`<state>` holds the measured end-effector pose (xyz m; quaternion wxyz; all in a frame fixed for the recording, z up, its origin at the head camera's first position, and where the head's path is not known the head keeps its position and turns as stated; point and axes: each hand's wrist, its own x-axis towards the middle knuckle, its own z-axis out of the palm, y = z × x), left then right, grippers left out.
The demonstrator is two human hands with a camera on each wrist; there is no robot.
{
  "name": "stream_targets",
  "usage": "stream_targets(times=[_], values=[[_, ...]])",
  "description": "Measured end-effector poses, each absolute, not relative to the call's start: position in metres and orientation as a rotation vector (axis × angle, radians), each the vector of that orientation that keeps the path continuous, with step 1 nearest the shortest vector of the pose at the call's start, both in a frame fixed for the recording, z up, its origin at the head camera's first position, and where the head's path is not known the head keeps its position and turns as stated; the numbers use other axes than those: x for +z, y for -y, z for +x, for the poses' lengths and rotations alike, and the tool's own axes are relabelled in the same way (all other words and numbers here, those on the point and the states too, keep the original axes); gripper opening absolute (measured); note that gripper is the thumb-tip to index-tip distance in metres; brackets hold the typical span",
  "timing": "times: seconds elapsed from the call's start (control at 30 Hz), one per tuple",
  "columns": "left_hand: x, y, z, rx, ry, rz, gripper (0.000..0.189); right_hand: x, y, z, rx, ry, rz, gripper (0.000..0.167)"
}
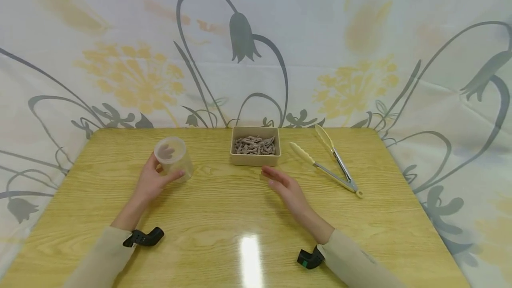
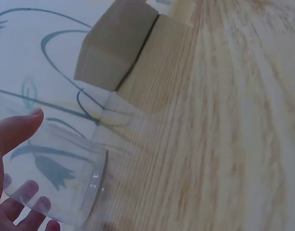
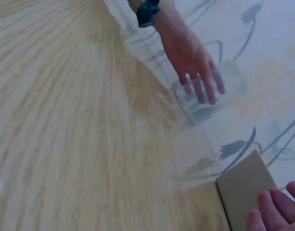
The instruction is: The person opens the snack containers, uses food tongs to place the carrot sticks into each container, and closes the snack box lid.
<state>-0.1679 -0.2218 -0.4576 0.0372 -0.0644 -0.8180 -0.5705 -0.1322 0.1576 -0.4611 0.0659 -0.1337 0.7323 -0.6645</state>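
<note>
My left hand holds a clear cylindrical jar at the left of the table, thumb on one side and fingers round the other. In the left wrist view the jar looks see-through, with the fingers showing behind it. Whether its base touches the table is hard to tell. My right hand is over the table just in front of a beige rectangular box, fingers extended and holding nothing. Inside the box lie many thin greyish-brown dried pieces.
Tongs with cream scalloped tips and metal arms lie spread on the right of the wooden table. A floral-printed cloth hangs behind the table's back edge. Black wrist cameras sit on both sleeves.
</note>
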Motion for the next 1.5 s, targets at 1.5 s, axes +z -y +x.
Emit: stream_targets(times=[1.5], values=[[-0.458,0.077,-0.125,-1.735,2.501,-0.687,0.086,-0.412,-0.127,-0.134,-1.764,-2.62,-0.866,0.054]])
